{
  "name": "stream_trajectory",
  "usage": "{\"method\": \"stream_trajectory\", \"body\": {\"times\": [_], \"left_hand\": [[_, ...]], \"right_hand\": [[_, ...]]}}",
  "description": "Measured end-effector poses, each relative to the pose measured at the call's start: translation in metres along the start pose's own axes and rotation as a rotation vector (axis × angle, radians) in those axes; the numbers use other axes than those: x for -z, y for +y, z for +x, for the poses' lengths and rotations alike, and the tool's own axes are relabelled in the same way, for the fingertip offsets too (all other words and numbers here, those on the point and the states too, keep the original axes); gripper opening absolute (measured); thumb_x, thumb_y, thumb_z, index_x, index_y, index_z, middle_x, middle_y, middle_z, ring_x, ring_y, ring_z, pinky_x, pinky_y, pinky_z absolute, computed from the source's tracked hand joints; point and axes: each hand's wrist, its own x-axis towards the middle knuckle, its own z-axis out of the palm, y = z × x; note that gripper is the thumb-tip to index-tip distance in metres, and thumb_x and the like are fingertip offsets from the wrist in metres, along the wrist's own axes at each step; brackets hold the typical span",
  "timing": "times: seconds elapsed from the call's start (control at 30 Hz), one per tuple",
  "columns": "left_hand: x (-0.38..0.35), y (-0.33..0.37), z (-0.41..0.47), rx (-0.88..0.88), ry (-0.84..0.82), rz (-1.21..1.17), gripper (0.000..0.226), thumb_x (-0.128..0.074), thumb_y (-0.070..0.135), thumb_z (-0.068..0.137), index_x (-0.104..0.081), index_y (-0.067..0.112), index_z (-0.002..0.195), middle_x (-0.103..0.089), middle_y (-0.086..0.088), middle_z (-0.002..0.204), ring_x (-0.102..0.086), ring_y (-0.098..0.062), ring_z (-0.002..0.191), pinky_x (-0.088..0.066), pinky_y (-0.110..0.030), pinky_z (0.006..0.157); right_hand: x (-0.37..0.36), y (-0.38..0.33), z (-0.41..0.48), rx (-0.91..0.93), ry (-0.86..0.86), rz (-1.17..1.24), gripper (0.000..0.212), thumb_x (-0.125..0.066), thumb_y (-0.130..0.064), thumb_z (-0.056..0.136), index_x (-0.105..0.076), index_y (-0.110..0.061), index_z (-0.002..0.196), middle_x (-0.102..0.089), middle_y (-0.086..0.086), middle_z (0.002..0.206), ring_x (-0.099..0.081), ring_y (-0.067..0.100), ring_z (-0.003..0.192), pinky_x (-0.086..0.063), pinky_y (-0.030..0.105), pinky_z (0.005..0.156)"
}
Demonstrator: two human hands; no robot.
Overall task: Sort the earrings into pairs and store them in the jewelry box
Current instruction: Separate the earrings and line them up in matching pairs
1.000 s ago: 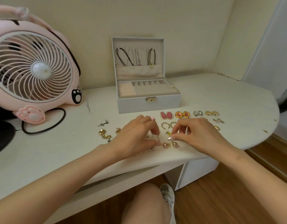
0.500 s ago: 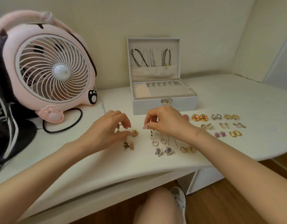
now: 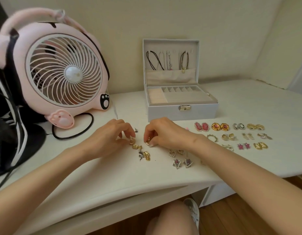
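I sit at a white table (image 3: 113, 175) by a cream wall (image 3: 163, 17). The jewelry box (image 3: 163, 114) stands open at the back. My left hand (image 3: 111, 136) curls and pinches a gold earring (image 3: 132, 141). My right hand (image 3: 165, 133) pinches a second gold earring (image 3: 148, 141). Paired earrings (image 3: 220, 127) lie on the right.

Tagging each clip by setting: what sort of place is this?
Probably a bedroom corner at home: a white desk, an open jewelry box, and a pink fan with paw feet.
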Motion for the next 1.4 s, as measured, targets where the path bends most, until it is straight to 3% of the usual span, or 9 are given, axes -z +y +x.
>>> {"method": "stream_trajectory", "body": {"times": [0.13, 0.27, 0.47, 0.6, 0.8, 0.9, 1.03, 1.27, 1.4], "left_hand": [[-0.003, 0.0, 0.004, 0.027, -0.038, 0.06, 0.014, -0.069, 0.03, 0.081, -0.063, 0.03, 0.093, -0.053, 0.014, 0.091, -0.046, -0.008, 0.087, -0.042, -0.025, 0.077], [-0.004, 0.001, 0.007, 0.035, -0.025, 0.08, 0.016, -0.069, 0.036, 0.078, -0.063, 0.025, 0.088, -0.054, 0.013, 0.087, -0.048, -0.005, 0.082, -0.042, -0.024, 0.074], [-0.004, 0.004, 0.009, 0.013, 0.036, 0.052, 0.008, -0.066, 0.02, 0.078, -0.062, 0.018, 0.085, -0.058, 0.008, 0.081, -0.055, -0.002, 0.069, -0.038, -0.011, 0.062], [-0.003, 0.007, 0.018, 0.027, 0.075, -0.061, 0.008, -0.062, 0.013, 0.08, -0.066, 0.016, 0.086, -0.064, 0.007, 0.08, -0.055, 0.001, 0.073, -0.041, -0.009, 0.062], [-0.011, 0.015, 0.039, 0.022, 0.029, -0.135, 0.007, -0.064, 0.015, 0.083, -0.068, 0.019, 0.088, -0.066, 0.004, 0.08, -0.055, -0.003, 0.076, -0.04, -0.007, 0.063], [-0.017, 0.02, 0.046, 0.032, 0.0, -0.168, 0.006, -0.064, 0.016, 0.084, -0.068, 0.018, 0.089, -0.068, 0.005, 0.079, -0.057, 0.0, 0.067, -0.041, -0.007, 0.064], [-0.02, 0.028, 0.056, 0.026, -0.037, -0.194, 0.007, -0.063, 0.016, 0.085, -0.067, 0.019, 0.09, -0.07, 0.008, 0.08, -0.062, -0.004, 0.075, -0.044, -0.014, 0.071], [-0.024, 0.028, 0.065, 0.049, -0.049, -0.004, 0.005, -0.063, 0.022, 0.083, -0.066, 0.026, 0.082, -0.06, 0.012, 0.077, -0.053, -0.01, 0.077, -0.048, -0.034, 0.076], [-0.023, 0.022, 0.064, 0.081, -0.031, 0.044, 0.006, -0.066, 0.029, 0.083, -0.067, 0.024, 0.085, -0.054, 0.014, 0.078, -0.05, -0.012, 0.079, -0.042, -0.029, 0.071]], "right_hand": [[0.001, -0.002, 0.003, -0.008, -0.043, -0.024, 0.011, -0.068, -0.017, 0.081, -0.069, -0.017, 0.092, -0.06, -0.005, 0.084, -0.058, 0.013, 0.083, -0.048, 0.026, 0.074], [0.002, -0.006, 0.005, 0.002, -0.066, -0.075, 0.012, -0.062, -0.011, 0.081, -0.065, -0.015, 0.091, -0.054, -0.009, 0.074, -0.052, 0.009, 0.075, -0.042, 0.019, 0.063], [0.014, -0.002, 0.005, -0.028, -0.014, -0.067, 0.017, -0.059, -0.012, 0.083, -0.068, -0.018, 0.095, -0.055, -0.009, 0.078, -0.049, 0.007, 0.075, -0.036, 0.015, 0.059], [0.03, 0.006, 0.002, -0.113, 0.023, 0.118, 0.014, -0.064, -0.003, 0.081, -0.071, -0.014, 0.084, -0.068, 0.002, 0.09, -0.062, 0.005, 0.065, -0.043, 0.008, 0.052], [0.039, 0.012, -0.007, -0.192, 0.076, 0.26, 0.009, -0.072, -0.005, 0.078, -0.072, -0.006, 0.087, -0.062, -0.005, 0.067, -0.057, 0.0, 0.06, -0.034, 0.002, 0.041], [0.04, 0.014, -0.007, -0.219, 0.118, 0.288, 0.012, -0.071, -0.002, 0.078, -0.071, -0.008, 0.089, -0.062, -0.005, 0.071, -0.058, 0.002, 0.061, -0.036, 0.003, 0.041], [0.043, 0.017, -0.004, -0.232, 0.142, 0.28, 0.026, -0.067, 0.009, 0.076, -0.071, -0.009, 0.094, -0.065, 0.002, 0.085, -0.06, 0.005, 0.069, -0.038, 0.003, 0.044], [0.041, 0.02, 0.0, -0.259, 0.183, 0.3, 0.017, -0.071, 0.002, 0.077, -0.073, -0.007, 0.092, -0.063, -0.002, 0.073, -0.065, 0.01, 0.068, -0.037, 0.002, 0.043], [0.036, 0.02, 0.004, -0.238, 0.174, 0.281, 0.018, -0.074, 0.002, 0.074, -0.072, -0.007, 0.089, -0.068, 0.005, 0.076, -0.064, 0.008, 0.065, -0.046, 0.007, 0.052]]}}
